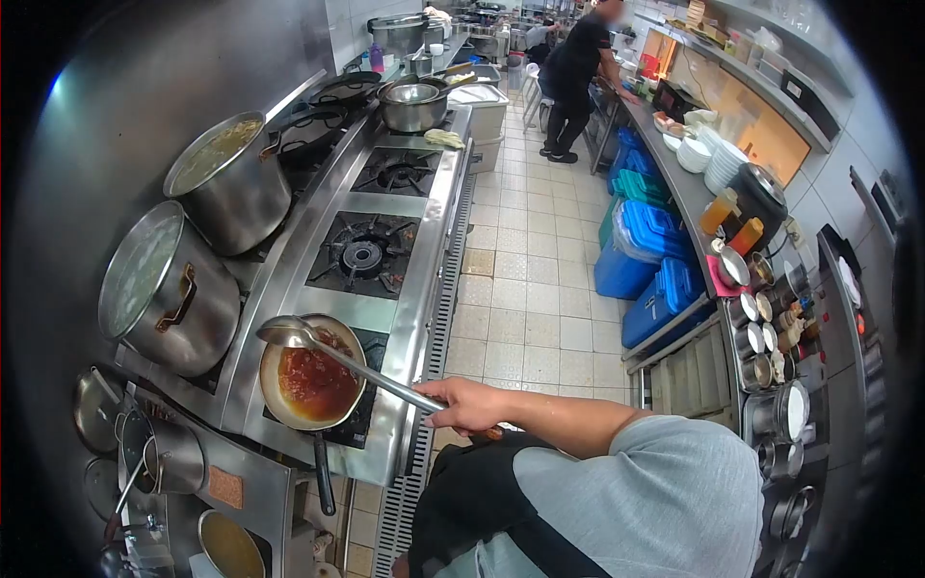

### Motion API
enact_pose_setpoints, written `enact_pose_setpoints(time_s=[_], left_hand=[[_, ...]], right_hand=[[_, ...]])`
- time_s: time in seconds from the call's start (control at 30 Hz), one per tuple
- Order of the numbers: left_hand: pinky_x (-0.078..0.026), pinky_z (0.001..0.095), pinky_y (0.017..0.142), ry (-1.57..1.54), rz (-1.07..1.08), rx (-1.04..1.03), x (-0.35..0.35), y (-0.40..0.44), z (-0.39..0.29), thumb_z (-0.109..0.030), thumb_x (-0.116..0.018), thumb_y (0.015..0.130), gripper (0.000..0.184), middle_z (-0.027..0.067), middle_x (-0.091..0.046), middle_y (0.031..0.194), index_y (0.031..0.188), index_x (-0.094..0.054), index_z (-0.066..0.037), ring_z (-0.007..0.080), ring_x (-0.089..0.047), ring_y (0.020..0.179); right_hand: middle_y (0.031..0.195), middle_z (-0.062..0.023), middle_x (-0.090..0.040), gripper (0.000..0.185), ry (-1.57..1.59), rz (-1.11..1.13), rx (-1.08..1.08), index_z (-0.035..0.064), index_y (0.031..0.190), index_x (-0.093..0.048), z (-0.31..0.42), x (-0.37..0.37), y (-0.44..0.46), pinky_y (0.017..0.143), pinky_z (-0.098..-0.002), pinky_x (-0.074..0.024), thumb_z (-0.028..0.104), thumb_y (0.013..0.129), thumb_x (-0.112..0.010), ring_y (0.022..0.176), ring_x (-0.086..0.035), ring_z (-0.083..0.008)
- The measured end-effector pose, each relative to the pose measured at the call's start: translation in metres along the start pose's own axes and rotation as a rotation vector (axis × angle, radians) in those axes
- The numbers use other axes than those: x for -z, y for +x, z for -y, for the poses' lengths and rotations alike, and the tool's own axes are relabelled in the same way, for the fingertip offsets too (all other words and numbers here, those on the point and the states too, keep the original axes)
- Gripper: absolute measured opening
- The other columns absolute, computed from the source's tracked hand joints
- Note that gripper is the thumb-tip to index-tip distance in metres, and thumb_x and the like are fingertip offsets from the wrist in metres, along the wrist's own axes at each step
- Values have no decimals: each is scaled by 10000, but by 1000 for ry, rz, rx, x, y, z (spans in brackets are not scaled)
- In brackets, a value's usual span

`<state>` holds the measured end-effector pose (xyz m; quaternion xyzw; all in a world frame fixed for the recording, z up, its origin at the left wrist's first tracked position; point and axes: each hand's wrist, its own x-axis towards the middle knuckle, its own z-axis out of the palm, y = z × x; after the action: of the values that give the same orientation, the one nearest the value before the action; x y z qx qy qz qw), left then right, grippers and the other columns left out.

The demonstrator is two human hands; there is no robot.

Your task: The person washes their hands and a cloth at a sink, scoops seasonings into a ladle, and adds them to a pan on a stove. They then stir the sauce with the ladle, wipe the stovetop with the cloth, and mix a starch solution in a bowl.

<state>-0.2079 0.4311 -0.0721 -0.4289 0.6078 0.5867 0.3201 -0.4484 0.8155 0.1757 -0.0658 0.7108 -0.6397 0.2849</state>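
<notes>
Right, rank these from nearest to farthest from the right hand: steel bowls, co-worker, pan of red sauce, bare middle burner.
From the right hand:
1. Pan of red sauce, left, under the ladle
2. Bare middle burner, ahead-left
3. Steel bowls, far end of the stove
4. Co-worker, far ahead

Classed as commercial kitchen, restaurant type. Noted on left side of view: long stainless-steel gas range point(368, 313) with several open burners point(362, 254), two large stockpots point(236, 197) of liquid along its wall side, frying pan point(313, 376) of red sauce at near end. Noted on right: long counter point(696, 197) with stacked white plates point(726, 166), squeeze bottles point(718, 211) and many small metal containers point(751, 340); shelf point(756, 65) above, blue and green lidded bins point(650, 231) below. Recorded between: narrow aisle of pale floor tiles point(520, 289). Also observed, farther up aisle: person point(576, 72) in dark clothing at work surface.
</notes>
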Motion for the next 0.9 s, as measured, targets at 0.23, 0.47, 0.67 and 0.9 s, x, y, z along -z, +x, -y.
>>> enact_pose_setpoints(time_s=[0.23,0.47,0.67,0.9], left_hand=[[-376,407,998,6,43,90,-10,-1,-19,-458,-504,916,666,137,-433,1388,1387,-397,0,321,-429,1232],[-374,410,999,6,90,259,-22,-10,-46,-468,-502,914,674,138,-432,1391,1396,-390,-9,320,-431,1231],[-413,413,921,21,53,115,-20,18,-3,-410,-496,910,518,136,-493,1239,1257,-467,-26,306,-489,1131],[-460,417,830,131,-11,49,-16,66,32,-344,-488,906,359,134,-564,1062,1095,-557,-46,289,-557,1015]], right_hand=[[743,-2,-501,608,-79,-17,115,138,1445,-353,-12,5,9,546,-233,-459,82,892,-599,593,-502,-68],[772,-14,-518,580,-249,-30,124,112,1395,-413,-16,16,3,563,-258,-465,79,851,-611,603,-513,-88],[747,-4,-500,591,-103,14,55,111,1413,-393,5,23,-8,568,-250,-452,68,857,-590,602,-496,-82],[950,-143,-633,498,-354,-114,346,75,1343,-446,-3,31,11,819,-356,-474,105,863,-576,906,-609,-248]])
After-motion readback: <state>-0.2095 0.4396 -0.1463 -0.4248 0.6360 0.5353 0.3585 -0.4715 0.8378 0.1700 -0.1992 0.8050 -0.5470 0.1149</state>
